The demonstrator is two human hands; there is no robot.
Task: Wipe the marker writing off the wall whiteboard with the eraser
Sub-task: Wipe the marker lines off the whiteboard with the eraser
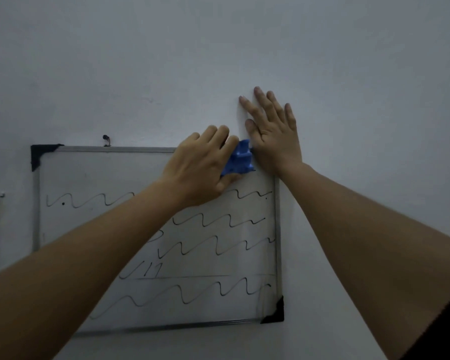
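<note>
Left hand [198, 172] is clenched round our one blue eraser [240, 158], on the board [102, 178] at its top-right corner, against the frame [115, 148] and just beside the right hand [273, 136], which lies flat with straight fingers on the wall [348, 74]. Free board runs left and down. We count four wavy marker rows [218, 245] plus one scrawl [151, 271], unreadable.

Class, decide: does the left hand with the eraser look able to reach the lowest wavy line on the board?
Probably yes. The left hand holds the eraser at the top edge of the whiteboard; nothing but its own forearm lies between it and the lowest wavy line.
</note>
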